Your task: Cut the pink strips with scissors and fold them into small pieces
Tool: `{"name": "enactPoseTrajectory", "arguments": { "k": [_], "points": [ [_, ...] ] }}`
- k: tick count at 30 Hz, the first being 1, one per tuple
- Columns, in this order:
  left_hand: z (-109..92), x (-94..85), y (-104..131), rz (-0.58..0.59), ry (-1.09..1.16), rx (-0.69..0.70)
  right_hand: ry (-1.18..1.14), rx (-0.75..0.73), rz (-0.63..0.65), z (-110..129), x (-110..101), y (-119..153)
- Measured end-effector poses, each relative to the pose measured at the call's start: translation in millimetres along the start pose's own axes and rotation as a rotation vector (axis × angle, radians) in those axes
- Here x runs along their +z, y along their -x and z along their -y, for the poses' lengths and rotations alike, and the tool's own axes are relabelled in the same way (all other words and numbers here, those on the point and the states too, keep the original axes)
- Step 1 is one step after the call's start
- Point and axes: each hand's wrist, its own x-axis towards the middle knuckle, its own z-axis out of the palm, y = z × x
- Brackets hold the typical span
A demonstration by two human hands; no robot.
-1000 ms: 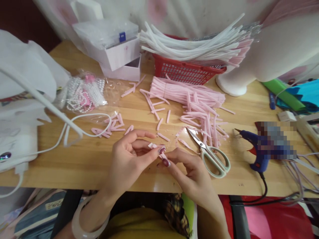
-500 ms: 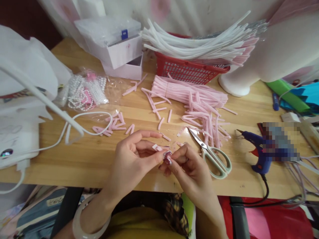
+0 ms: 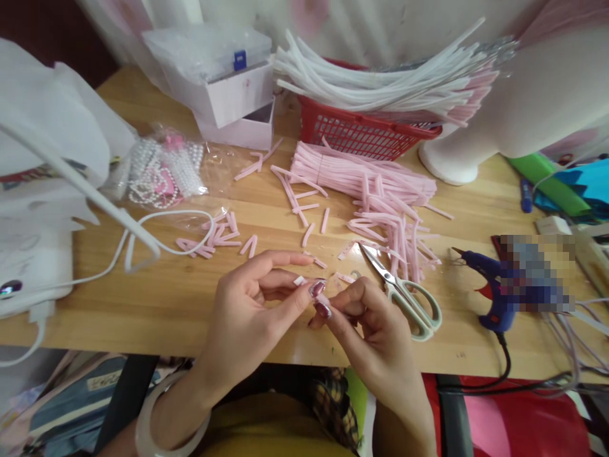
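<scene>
Between the fingertips of both hands is a small pale pink strip point(image 3: 322, 298), mostly hidden by fingers; a white end shows above my left thumb. My left hand point(image 3: 259, 304) is closed on it in a pinch, its index finger stretched out. Pinching the other end, my right hand point(image 3: 373, 324) is closed too, its thumb close to the left one. Just right of the hands lie scissors point(image 3: 402, 289) with pale green handles, blades parted. Beyond the fingertips are a short pink pipe cleaner piece point(image 3: 318, 260) and a pale strip with pinkish print point(image 3: 346, 250).
A bundle of pink pipe cleaners point(image 3: 352, 171) lies before a red basket point(image 3: 352, 130) of white ones. Bent pink pieces point(image 3: 221, 235) lie at left, near bagged pearl beads point(image 3: 166, 168). A blue glue gun point(image 3: 495, 279) with cords sits right. A white cable point(image 3: 171, 216) loops left.
My thumbs have drawn slightly apart, so more of the pink strip shows between them. The right hand has shifted a little to the right. Things on the table stay put.
</scene>
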Motion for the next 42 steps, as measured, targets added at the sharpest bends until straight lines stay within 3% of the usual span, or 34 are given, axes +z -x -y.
{"name": "enactPoseTrajectory", "arguments": {
  "k": [12, 22, 33, 42],
  "points": [
    [20, -2.4, -13, -0.05, 0.166, -0.086, -0.049, 0.08, 0.099, 5, -3, -12],
    [22, -1.7, -13, -0.075, 0.174, -0.103, -0.076, 0.118, 0.161, 5, -3, -16],
    [25, -3.9, -13, -0.099, 0.175, -0.099, -0.165, 0.133, 0.158, 4, 0, -19],
    [19, -1.3, -12, -0.113, 0.145, -0.079, -0.095, 0.113, 0.109, 0, 3, -20]
  ]
}}
